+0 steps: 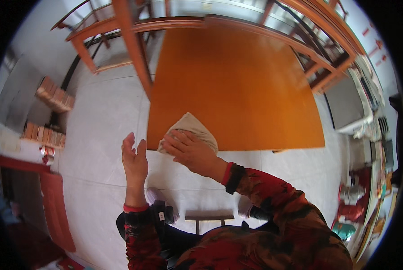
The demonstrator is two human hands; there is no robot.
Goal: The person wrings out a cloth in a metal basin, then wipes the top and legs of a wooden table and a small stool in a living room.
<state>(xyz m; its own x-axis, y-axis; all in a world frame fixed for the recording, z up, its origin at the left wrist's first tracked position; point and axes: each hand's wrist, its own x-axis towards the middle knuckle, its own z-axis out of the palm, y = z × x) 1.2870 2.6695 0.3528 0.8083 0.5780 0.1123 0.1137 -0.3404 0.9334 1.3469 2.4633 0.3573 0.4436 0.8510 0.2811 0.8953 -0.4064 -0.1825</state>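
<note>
A folded beige cloth lies at the near left corner of an orange-brown wooden tabletop, one point facing away from me. My right hand holds the cloth down from above, fingers stretched over it and pointing left. Part of the cloth reaches past the table's near edge. My left hand is raised just left of that corner, apart from the table and the cloth. Its thumb stands away from the fingers, and nothing is in it.
Wooden frame furniture borders the table's far and left sides. Brick stacks and a can are at left. A grey-topped box stands at right, with a green container lower down. Below me is a stool on the pale floor.
</note>
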